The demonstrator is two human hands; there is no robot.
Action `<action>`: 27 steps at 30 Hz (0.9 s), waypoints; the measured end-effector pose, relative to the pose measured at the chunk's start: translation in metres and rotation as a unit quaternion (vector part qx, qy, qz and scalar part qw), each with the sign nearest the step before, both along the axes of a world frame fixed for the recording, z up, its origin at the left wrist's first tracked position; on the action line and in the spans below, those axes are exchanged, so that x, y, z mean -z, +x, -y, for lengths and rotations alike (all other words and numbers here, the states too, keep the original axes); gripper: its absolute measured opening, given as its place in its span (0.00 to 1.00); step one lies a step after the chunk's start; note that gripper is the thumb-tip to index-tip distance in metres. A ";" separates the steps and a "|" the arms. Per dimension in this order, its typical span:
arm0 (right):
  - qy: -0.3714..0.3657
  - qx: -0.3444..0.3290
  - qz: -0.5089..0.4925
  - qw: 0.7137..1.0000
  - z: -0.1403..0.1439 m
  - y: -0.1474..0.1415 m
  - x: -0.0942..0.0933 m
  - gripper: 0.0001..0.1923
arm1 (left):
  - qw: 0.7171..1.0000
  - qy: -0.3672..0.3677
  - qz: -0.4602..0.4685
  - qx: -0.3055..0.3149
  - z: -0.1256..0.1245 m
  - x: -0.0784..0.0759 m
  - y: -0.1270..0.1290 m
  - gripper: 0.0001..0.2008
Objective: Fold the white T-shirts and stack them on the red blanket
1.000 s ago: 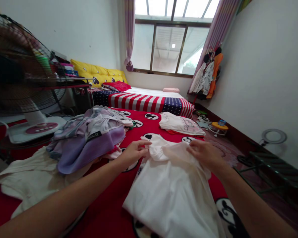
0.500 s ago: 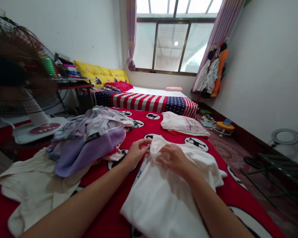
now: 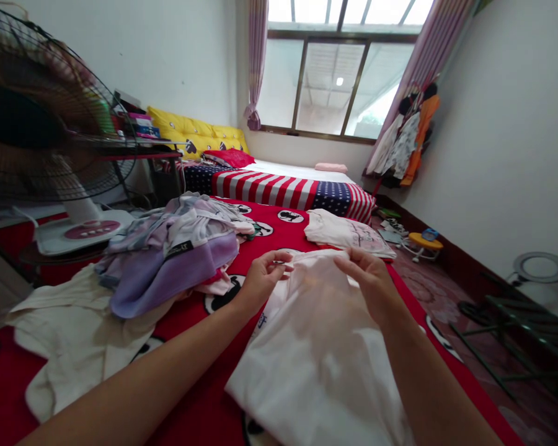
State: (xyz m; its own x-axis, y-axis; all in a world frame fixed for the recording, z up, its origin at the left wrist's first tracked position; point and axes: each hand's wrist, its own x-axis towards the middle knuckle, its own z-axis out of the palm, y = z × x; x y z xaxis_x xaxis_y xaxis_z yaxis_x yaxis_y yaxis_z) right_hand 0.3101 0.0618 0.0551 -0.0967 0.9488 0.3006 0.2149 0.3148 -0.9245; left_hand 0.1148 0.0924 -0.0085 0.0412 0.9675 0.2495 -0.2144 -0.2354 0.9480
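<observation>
**Head view: both hands pinch a white shirt's far edge**

Head view cuts the fan [image 3: 41, 124] off at the left edge, its blades blurred. A clothes pile [image 3: 167, 248] lies right of it on the red blanket [image 3: 279, 232]. The left hand [image 3: 260, 282] reaches forward, fingers closed on the shirt [image 3: 320, 353] at its far edge. The right hand [image 3: 369, 282], wrist bent, pinches the same edge just beside it. The shirt's near end runs out of frame.
</observation>
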 end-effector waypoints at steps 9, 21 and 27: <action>0.011 0.039 -0.148 0.988 0.015 -0.007 -0.020 0.14 | 0.987 -0.047 -0.035 0.152 0.013 -0.012 0.003 0.31; 0.019 0.111 -0.153 0.982 -0.010 0.018 -0.013 0.14 | 0.997 -0.063 0.017 0.050 0.001 0.003 0.005 0.20; -0.001 0.028 -0.207 0.978 -0.003 0.016 -0.016 0.18 | 0.982 0.089 -0.140 -0.094 0.004 0.003 0.002 0.06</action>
State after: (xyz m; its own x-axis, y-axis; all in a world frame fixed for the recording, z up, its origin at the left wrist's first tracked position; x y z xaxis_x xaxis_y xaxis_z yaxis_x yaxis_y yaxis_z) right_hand 0.3256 0.0651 0.0716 0.0847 0.9498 0.3012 -0.1609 0.3114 -0.9366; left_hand 0.1172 0.0882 -0.0118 -0.0437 0.9068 0.4194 0.1112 -0.4127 0.9040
